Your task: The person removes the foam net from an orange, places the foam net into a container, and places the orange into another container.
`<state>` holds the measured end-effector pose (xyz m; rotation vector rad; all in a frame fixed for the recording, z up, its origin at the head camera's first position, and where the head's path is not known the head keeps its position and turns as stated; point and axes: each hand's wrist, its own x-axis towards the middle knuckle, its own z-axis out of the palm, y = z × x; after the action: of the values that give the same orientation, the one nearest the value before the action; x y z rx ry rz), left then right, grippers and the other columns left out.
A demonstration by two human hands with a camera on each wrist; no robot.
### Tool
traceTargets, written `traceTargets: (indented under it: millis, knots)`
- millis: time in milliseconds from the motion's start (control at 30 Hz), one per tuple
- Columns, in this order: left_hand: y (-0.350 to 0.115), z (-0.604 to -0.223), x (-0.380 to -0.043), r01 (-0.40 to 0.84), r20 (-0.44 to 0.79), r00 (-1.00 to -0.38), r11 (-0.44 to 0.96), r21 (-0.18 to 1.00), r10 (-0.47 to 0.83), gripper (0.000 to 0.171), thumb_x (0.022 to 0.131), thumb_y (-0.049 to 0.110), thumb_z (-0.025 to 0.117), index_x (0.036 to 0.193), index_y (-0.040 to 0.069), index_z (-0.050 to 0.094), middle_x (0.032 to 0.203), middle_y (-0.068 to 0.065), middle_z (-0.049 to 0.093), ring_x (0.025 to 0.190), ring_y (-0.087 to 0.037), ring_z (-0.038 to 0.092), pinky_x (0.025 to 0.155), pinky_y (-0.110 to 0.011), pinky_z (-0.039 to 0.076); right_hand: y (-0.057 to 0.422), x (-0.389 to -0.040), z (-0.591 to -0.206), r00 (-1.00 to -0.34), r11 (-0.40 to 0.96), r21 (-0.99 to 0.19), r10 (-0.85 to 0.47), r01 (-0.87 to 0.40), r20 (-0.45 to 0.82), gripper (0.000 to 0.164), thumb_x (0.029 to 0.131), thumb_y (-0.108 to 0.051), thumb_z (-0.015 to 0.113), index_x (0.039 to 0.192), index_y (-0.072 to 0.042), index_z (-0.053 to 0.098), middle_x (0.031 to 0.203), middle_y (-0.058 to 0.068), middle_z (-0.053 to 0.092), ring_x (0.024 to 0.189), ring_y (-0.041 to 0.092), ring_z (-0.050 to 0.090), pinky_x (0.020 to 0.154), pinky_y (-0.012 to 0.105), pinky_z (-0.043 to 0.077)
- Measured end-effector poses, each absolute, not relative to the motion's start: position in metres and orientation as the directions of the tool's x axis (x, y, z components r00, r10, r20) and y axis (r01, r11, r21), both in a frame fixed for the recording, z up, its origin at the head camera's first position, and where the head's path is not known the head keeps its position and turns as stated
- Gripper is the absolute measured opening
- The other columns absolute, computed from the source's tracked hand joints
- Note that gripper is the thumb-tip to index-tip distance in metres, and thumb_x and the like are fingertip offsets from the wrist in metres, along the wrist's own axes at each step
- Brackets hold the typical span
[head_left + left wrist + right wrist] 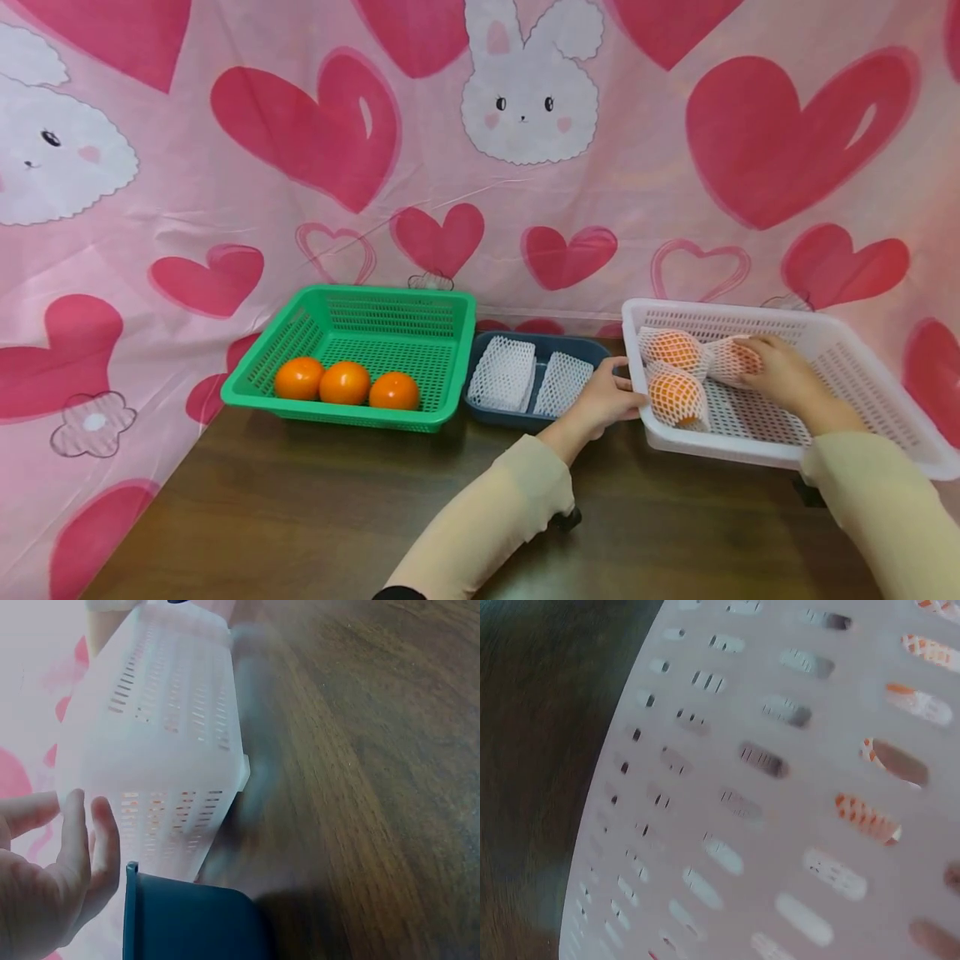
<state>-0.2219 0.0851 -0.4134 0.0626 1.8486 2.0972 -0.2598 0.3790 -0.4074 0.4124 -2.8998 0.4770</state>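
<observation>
In the head view, my right hand (787, 375) reaches into the white basket (757, 454) and holds an orange in a white foam net (727, 360). Two more netted oranges, one behind (675, 350) and one in front (675, 396), sit at that basket's left end. Beside its left wall is my left hand (603, 400), fingertips at the rim; the left wrist view shows those fingers (75, 840) fairly straight. In the right wrist view the slotted basket wall (727, 787) hides the right hand, with bits of netted orange behind the slots.
A green basket (341, 292) at left holds three bare oranges (344, 383). Between the baskets, a dark blue tray (480, 410) carries white foam nets (502, 373) in two compartments. All stand on a brown wooden table (300, 500) before a pink heart-patterned cloth (435, 167).
</observation>
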Motion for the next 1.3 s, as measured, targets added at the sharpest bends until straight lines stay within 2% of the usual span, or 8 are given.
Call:
traceTargets:
  millis: [200,400,500,733,833,967,1133,1300]
  knots:
    - [0.085,-0.414,-0.223,-0.224,-0.194,-0.938,-0.075,0.972,0.288,0.062,0.088,-0.013,0.071,0.142,0.008,0.049,0.091,-0.008,0.066,0.090,-0.032,0.072,0.083,-0.046,0.060,0.384,-0.255,-0.405,-0.950,0.929,-0.239,-0.235,-0.282,0.206,0.055,0.081,0.001,0.076,0.126,0.020,0.050,0.118,0.046,0.044,0.108,0.064,0.043,0.094,0.075,0.035]
    - [0.084,-0.414,-0.224,-0.228,-0.203,-0.938,-0.059,0.972,0.281,0.063,0.088,-0.012,0.072,0.143,0.010,0.050,0.091,-0.008,0.067,0.087,-0.030,0.072,0.080,-0.043,0.060,0.391,-0.251,-0.403,-0.951,0.943,-0.185,-0.241,-0.277,0.195,0.059,0.080,0.000,0.077,0.127,0.022,0.051,0.107,0.040,0.045,0.096,0.054,0.048,0.086,0.068,0.040]
    - [0.084,-0.414,-0.224,-0.233,-0.208,-0.936,-0.059,0.971,0.285,0.063,0.089,-0.012,0.071,0.144,0.010,0.049,0.092,-0.008,0.066,0.088,-0.030,0.072,0.080,-0.043,0.060,0.392,-0.249,-0.404,-0.948,0.942,-0.189,-0.239,-0.279,0.208,0.058,0.078,0.000,0.078,0.124,0.024,0.052,0.104,0.039,0.044,0.093,0.052,0.047,0.084,0.067,0.040]
    - [0.084,-0.414,-0.224,-0.235,-0.205,-0.934,-0.071,0.969,0.294,0.064,0.089,-0.012,0.072,0.144,0.010,0.049,0.091,-0.008,0.066,0.088,-0.031,0.072,0.081,-0.044,0.060,0.392,-0.250,-0.404,-0.951,0.928,-0.248,-0.233,-0.279,0.201,0.055,0.074,-0.001,0.085,0.114,0.020,0.052,0.114,0.043,0.043,0.104,0.061,0.044,0.089,0.073,0.037]
    - [0.084,-0.415,-0.224,-0.241,-0.211,-0.932,-0.070,0.968,0.296,0.064,0.088,-0.012,0.072,0.143,0.011,0.049,0.091,-0.008,0.066,0.087,-0.030,0.072,0.081,-0.044,0.060,0.392,-0.252,-0.409,-0.951,0.912,-0.281,-0.259,-0.298,0.167,0.059,0.073,-0.005,0.087,0.111,0.018,0.048,0.106,0.040,0.048,0.098,0.057,0.050,0.085,0.070,0.041]
    - [0.083,-0.415,-0.225,-0.247,-0.217,-0.929,-0.064,0.967,0.300,0.064,0.088,-0.011,0.073,0.143,0.012,0.049,0.091,-0.007,0.066,0.085,-0.028,0.072,0.080,-0.043,0.060,0.393,-0.254,-0.418,-0.952,0.887,-0.347,-0.267,-0.304,0.153,0.070,0.071,-0.007,0.088,0.113,0.021,0.040,0.103,0.041,0.047,0.098,0.055,0.048,0.086,0.070,0.040]
    - [0.083,-0.415,-0.225,-0.246,-0.216,-0.929,-0.066,0.967,0.301,0.064,0.088,-0.011,0.073,0.143,0.012,0.049,0.091,-0.008,0.066,0.085,-0.028,0.072,0.080,-0.042,0.061,0.395,-0.253,-0.420,-0.956,0.888,-0.355,-0.255,-0.292,0.147,0.085,0.072,-0.008,0.088,0.128,0.026,0.033,0.117,0.050,0.038,0.110,0.064,0.039,0.093,0.076,0.032]
    - [0.082,-0.413,-0.224,-0.249,-0.220,-0.927,-0.061,0.967,0.302,0.063,0.089,-0.010,0.073,0.143,0.012,0.049,0.092,-0.008,0.066,0.084,-0.028,0.072,0.079,-0.042,0.061,0.394,-0.252,-0.418,-0.958,0.907,-0.307,-0.263,-0.287,0.116,0.083,0.076,-0.009,0.086,0.133,0.024,0.036,0.123,0.050,0.035,0.113,0.064,0.037,0.094,0.077,0.032]
